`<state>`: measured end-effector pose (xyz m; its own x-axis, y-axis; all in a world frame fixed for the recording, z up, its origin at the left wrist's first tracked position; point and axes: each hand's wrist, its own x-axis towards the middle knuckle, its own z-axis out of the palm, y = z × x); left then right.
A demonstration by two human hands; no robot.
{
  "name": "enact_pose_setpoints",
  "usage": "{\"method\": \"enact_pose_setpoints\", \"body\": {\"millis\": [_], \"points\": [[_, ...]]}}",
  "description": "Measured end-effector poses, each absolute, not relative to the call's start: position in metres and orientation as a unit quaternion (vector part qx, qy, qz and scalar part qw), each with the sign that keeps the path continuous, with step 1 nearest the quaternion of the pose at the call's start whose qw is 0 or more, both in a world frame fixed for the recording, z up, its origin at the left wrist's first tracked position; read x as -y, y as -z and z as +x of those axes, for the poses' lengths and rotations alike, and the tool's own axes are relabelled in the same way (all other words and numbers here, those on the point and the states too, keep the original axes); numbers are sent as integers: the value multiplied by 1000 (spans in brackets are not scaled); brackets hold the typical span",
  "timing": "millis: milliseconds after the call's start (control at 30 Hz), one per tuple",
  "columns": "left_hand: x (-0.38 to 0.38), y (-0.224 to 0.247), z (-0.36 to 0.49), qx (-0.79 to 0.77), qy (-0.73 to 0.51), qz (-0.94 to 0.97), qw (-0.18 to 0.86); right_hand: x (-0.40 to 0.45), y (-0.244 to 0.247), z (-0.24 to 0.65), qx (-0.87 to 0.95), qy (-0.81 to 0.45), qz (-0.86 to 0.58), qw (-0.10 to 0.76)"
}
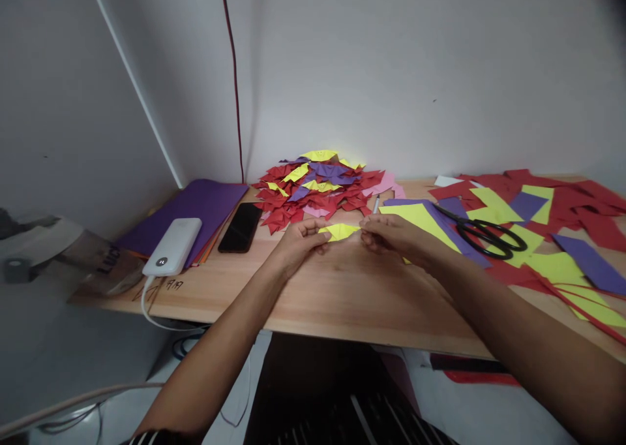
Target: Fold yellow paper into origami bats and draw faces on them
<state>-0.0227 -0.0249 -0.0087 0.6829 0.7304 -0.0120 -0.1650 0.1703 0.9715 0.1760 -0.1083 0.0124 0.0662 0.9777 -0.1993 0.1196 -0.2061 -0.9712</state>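
A small piece of folded yellow paper is stretched between my two hands, just above the wooden table. My left hand pinches its left end between thumb and fingers. At the opposite end, my right hand is closed on the paper's right tip. Behind the hands lies a pile of folded paper shapes, mostly red with some yellow, purple and pink. Sheets of yellow paper and purple paper lie close to my right hand, partly covered by the forearm.
Black-handled scissors rest on scattered red, yellow and purple paper pieces at the right. On the left are a black phone, a white power bank with a cable, and purple sheets. A pen lies behind my right hand.
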Motion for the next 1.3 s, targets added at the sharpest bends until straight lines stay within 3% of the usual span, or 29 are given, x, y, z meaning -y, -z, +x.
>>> {"method": "enact_pose_setpoints", "body": {"millis": [200, 433, 767, 1300], "points": [[26, 10, -22, -262, -289, 608, 692, 107, -9, 173, 534, -408, -592, 445], [31, 7, -19, -259, -269, 640, 671, 98, 10, 168, 620, -390, -531, 426], [23, 8, -25, -301, -303, 641, 637, 105, -4, 170, 598, -392, -603, 354], [22, -1, -31, -341, -326, 614, 633, 103, 0, 176, 621, -294, -650, 324]]}}
